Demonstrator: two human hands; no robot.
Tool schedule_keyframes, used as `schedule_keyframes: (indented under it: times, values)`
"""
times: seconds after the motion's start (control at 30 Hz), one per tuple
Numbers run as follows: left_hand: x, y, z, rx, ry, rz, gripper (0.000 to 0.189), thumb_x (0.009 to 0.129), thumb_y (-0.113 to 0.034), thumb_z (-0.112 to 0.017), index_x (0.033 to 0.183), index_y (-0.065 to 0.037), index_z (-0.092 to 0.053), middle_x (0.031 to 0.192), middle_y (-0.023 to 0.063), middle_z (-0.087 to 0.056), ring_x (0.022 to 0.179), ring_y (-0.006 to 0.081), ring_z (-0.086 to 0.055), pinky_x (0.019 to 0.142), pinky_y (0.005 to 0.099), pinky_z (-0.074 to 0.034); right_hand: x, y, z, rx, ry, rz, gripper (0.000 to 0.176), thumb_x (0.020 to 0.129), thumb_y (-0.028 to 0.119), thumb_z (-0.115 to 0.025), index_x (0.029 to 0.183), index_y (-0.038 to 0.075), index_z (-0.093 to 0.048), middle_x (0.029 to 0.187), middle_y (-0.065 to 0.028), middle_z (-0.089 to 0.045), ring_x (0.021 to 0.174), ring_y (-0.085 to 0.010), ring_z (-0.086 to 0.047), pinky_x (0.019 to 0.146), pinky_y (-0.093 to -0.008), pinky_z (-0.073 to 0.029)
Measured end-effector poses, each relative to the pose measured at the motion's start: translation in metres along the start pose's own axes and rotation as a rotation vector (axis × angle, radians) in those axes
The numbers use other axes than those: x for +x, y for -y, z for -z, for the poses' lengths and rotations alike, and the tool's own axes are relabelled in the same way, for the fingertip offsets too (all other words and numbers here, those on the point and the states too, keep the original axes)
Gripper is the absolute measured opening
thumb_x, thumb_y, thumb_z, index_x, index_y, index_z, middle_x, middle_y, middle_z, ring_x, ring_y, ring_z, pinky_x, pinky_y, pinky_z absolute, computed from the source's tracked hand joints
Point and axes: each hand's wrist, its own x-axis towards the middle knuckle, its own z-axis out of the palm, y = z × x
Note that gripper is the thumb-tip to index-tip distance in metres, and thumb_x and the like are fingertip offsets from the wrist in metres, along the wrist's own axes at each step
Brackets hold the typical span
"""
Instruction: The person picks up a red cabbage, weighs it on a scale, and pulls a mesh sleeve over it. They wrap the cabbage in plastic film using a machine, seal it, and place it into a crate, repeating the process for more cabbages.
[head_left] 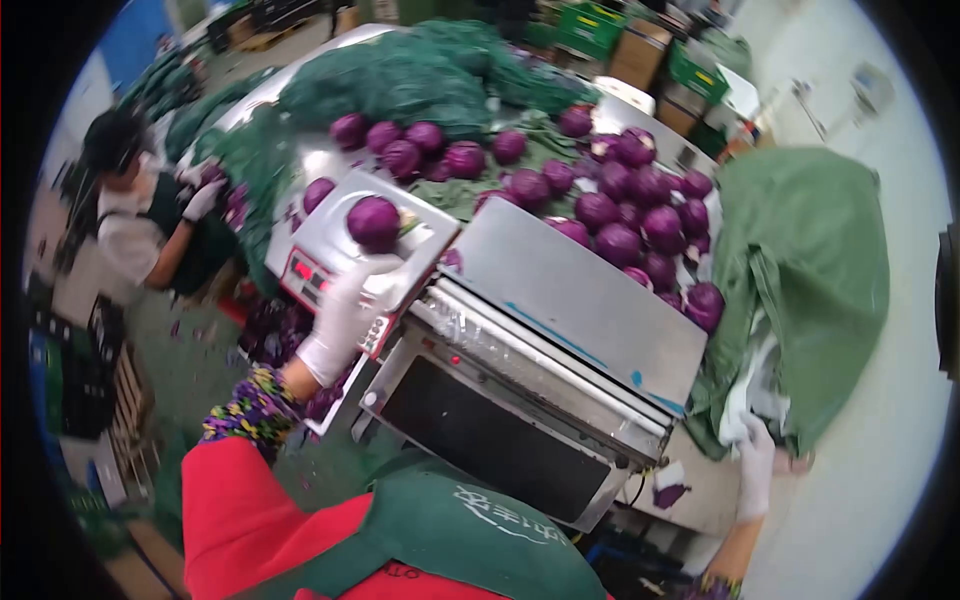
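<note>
My left hand (345,318), in a pale glove, reaches across the front of a weighing scale (420,232) with a red-lit display. Its fingers stretch toward a purple cabbage (373,223) lying on the steel pan, just beyond them. I cannot make out any contact with the cabbage. Far to the right, my right hand (757,468), also gloved, has its fingers closed on a crumpled white sheet (757,395) beside a green cloth (815,260). Between my hands stands a film-wrapping machine (500,420) with a steel top and a clear film roll.
Several purple cabbages (640,215) are heaped behind the machine, near green netting (400,75). At the left, another person (150,210) in gloves handles something purple. Green crates (590,30) and cardboard boxes (638,55) stand at the back. A white wall (900,420) bounds the right.
</note>
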Motion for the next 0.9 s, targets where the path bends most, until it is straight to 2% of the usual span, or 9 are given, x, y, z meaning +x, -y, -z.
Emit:
schedule_keyframes:
  times: [0.1,0.2,0.3,0.53,0.6,0.7,0.77,0.8,0.9]
  values:
    - [-0.037,-0.1,-0.028,-0.26,0.064,-0.114,0.031,0.082,-0.011,-0.07,0.111,-0.003,-0.065,0.105,0.0123,-0.068,0.099,0.0285,-0.064,0.089,0.0382,-0.05,-0.05,0.115,-0.035,0.053,0.135,0.108,0.014,0.082,0.004,-0.064,0.094,-0.003,-0.066,0.094,-0.0068,-0.063,0.083,-0.0151,-0.057,0.076,-0.0268,-0.045]
    - [-0.05,-0.178,-0.063,-0.553,0.129,-0.21,0.063,0.08,-0.016,-0.074,0.136,-0.002,-0.048,0.127,0.0159,-0.056,0.116,0.028,-0.056,0.101,0.0372,-0.042,-0.061,0.15,-0.094,-0.181,0.228,0.577,0.013,0.073,0.003,-0.069,0.085,0.0,-0.066,0.075,-0.0069,-0.056,0.074,-0.0203,-0.056,0.07,-0.0285,-0.044]
    - [-0.072,-0.203,-0.109,-0.972,0.164,0.117,0.06,0.085,-0.022,-0.073,0.135,-0.001,-0.048,0.121,0.0135,-0.059,0.11,0.02,-0.058,0.098,0.0316,-0.044,-0.061,0.163,-0.143,0.085,0.591,0.286,0.016,0.09,0.013,-0.061,0.095,-0.001,-0.065,0.085,-0.0045,-0.062,0.074,-0.013,-0.057,0.069,-0.0272,-0.047]
    - [-0.082,-0.144,-0.092,-1.129,0.057,0.482,0.021,0.092,-0.017,-0.065,0.104,-0.002,-0.058,0.09,0.0009,-0.062,0.087,0.0064,-0.058,0.077,0.0249,-0.05,-0.044,0.155,-0.242,0.771,0.671,-0.053,0.035,0.099,0.031,-0.053,0.117,0.0,-0.057,0.096,-0.0075,-0.065,0.084,-0.011,-0.062,0.071,-0.0253,-0.052]
    - [-0.075,-0.132,-0.085,-1.191,0.007,0.494,0.024,0.093,-0.016,-0.064,0.111,-0.001,-0.057,0.09,0.0012,-0.062,0.087,0.0066,-0.058,0.077,0.0249,-0.05,-0.041,0.163,-0.279,1.261,0.885,-0.484,0.038,0.102,0.029,-0.048,0.125,-0.001,-0.053,0.109,-0.0118,-0.062,0.095,-0.0161,-0.062,0.085,-0.0312,-0.053]
    - [-0.071,-0.111,-0.069,-0.835,-0.156,0.476,0.024,0.087,-0.015,-0.069,0.109,-0.005,-0.066,0.099,0.0051,-0.063,0.092,0.0129,-0.061,0.082,0.0282,-0.048,-0.063,0.18,-0.319,1.486,0.828,-0.404,0.04,0.099,0.027,-0.055,0.127,-0.001,-0.052,0.113,-0.0116,-0.061,0.102,-0.0165,-0.06,0.09,-0.0313,-0.051]
    - [-0.057,-0.086,-0.049,-0.322,-0.315,0.149,0.02,0.079,-0.011,-0.074,0.098,-0.008,-0.071,0.118,0.0099,-0.061,0.109,0.0262,-0.057,0.091,0.0359,-0.046,-0.065,0.192,-0.342,1.146,0.663,0.096,0.042,0.095,0.024,-0.062,0.129,0.001,-0.052,0.115,-0.0102,-0.06,0.105,-0.0151,-0.058,0.091,-0.0294,-0.049]
    - [-0.05,-0.077,-0.037,-0.221,-0.366,0.062,0.02,0.077,-0.01,-0.075,0.097,-0.008,-0.072,0.123,0.0115,-0.059,0.113,0.0297,-0.054,0.093,0.0381,-0.045,-0.062,0.194,-0.354,1.127,0.624,0.072,0.036,0.093,0.023,-0.065,0.121,0.002,-0.056,0.109,-0.0083,-0.062,0.1,-0.0138,-0.06,0.088,-0.0283,-0.05]
    - [-0.04,-0.037,-0.022,-0.643,-0.331,0.149,0.012,0.083,-0.009,-0.071,0.092,-0.002,-0.065,0.105,0.0104,-0.063,0.095,0.0223,-0.061,0.083,0.0347,-0.049,-0.05,0.201,-0.381,0.979,0.604,-0.075,0.02,0.094,0.021,-0.065,0.095,0.003,-0.057,0.094,-0.0068,-0.065,0.084,-0.0118,-0.061,0.08,-0.0285,-0.052]
